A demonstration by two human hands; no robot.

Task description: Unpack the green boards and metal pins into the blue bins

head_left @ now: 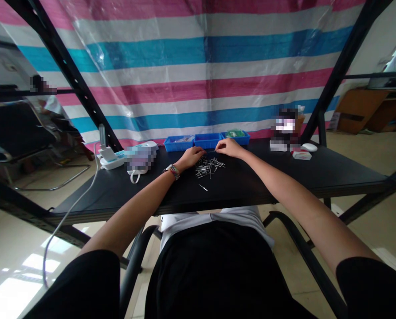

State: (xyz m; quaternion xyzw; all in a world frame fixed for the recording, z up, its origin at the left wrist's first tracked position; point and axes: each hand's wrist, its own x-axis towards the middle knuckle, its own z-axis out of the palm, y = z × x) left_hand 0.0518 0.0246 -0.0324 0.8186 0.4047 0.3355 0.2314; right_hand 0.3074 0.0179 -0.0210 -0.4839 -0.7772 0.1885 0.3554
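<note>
Black shirt [217, 270] below; right grip [230, 147] pinches thin pin [211, 151]; left grip [192, 157], can't tell; box [301, 155] print unreadable.

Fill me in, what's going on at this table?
A seated person works over a pile of small metal pieces on a black table. The right hand seems to pinch a thin piece; the left hand is at the pile's far left edge, its grip unclear. One stray piece lies nearer the person. Three blue trays stand just beyond the hands.
</note>
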